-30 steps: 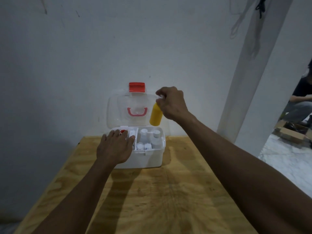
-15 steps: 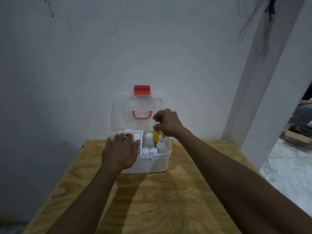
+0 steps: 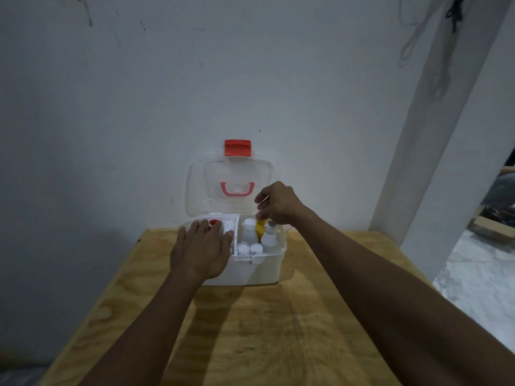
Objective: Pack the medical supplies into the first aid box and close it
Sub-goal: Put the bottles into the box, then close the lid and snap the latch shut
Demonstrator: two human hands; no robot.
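Note:
The white first aid box (image 3: 250, 274) stands at the far edge of the wooden table (image 3: 278, 330). Its clear lid (image 3: 200, 190), with a red latch (image 3: 237, 147), is up against the wall. A yellow bottle (image 3: 260, 229) stands upright in the right compartment between white bottles (image 3: 249, 232). My right hand (image 3: 278, 203) is over it with fingertips closed on its top, hiding the cap. My left hand (image 3: 200, 252) lies flat, fingers spread, on the box's left front rim, partly covering the left compartment, where a red cap (image 3: 213, 222) shows.
A white wall rises right behind the box. A white pillar (image 3: 434, 135) stands at the right. Beyond it are a pale floor and a wooden block (image 3: 493, 228). Bare table lies between me and the box.
My right hand has lowered the yellow bottle from above the box down into the right compartment among the white bottles. The left hand has stayed on the box.

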